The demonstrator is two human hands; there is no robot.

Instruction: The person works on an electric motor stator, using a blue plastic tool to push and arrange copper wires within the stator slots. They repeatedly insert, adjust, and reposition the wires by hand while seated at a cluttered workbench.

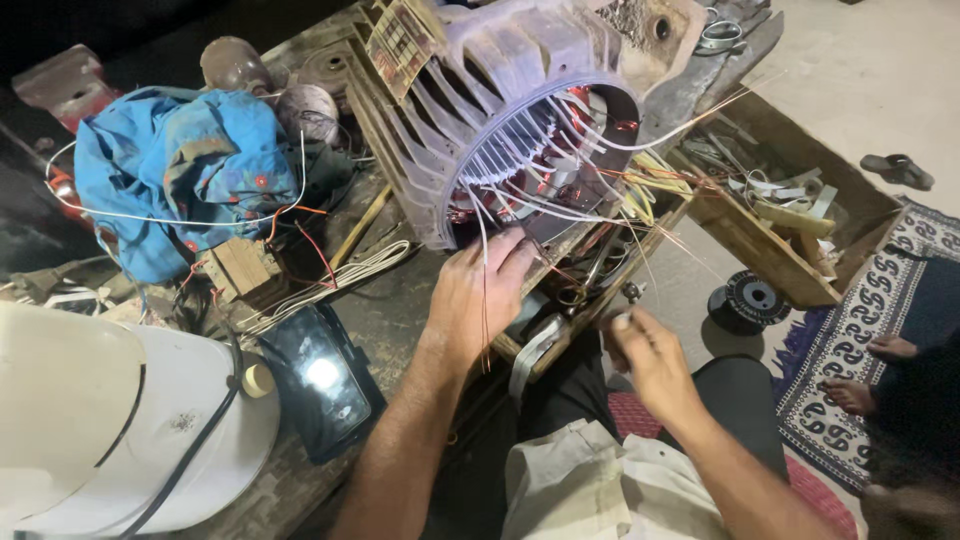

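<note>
While the left hand (480, 290) is laid flat, fingers spread, against the motor housing (520, 110) on the bench (390, 320), a thin wire (680, 125) is pinched by the right hand (650, 355); kinking or snapping is risked if pulled hard.

Motor housing (520, 110) running off the top edge, its bore interior hiding behind white sleeves, white appliance (120, 430) left of it being cropped, right hand (650, 355) fingertips blurring below it.
</note>
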